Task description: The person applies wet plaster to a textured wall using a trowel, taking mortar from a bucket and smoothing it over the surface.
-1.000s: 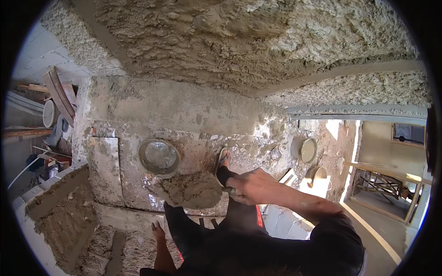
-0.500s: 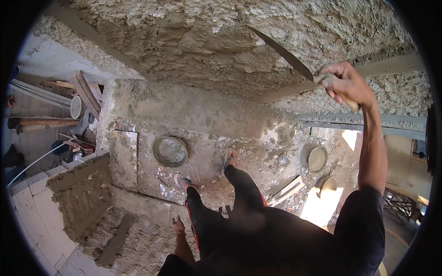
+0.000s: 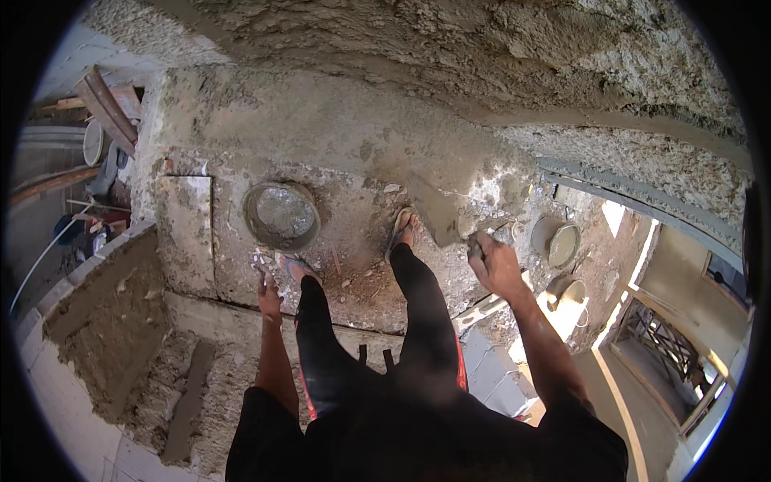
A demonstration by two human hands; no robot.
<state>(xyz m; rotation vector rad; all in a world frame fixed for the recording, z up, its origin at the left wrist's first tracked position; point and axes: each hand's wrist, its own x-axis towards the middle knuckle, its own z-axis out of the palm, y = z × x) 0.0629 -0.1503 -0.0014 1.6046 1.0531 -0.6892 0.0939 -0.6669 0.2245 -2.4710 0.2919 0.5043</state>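
My right hand (image 3: 495, 263) is closed around the handle of a trowel (image 3: 436, 213). Its broad blade is smeared with mortar and points down over the floor, away from the wall. The fingers hide most of the handle. Low on the left, my left hand (image 3: 271, 297) hangs with its fingers apart and nothing in it. Near it on the floor stands a round tub (image 3: 277, 246) with grey wet mortar inside. Along the top runs a wall (image 3: 450, 64) covered in rough, uneven mortar.
Two more buckets, one upright (image 3: 564, 245) and one in sunlight (image 3: 567, 294), stand to the right. A board (image 3: 186, 233) lies left of the tub. Rubble litters the floor around my sandalled feet. A low, partly plastered block wall (image 3: 104, 329) borders the left.
My right hand has come down from the wall with the trowel, now low over the floor. My left hand has risen slightly and moved left. The view has tilted down.
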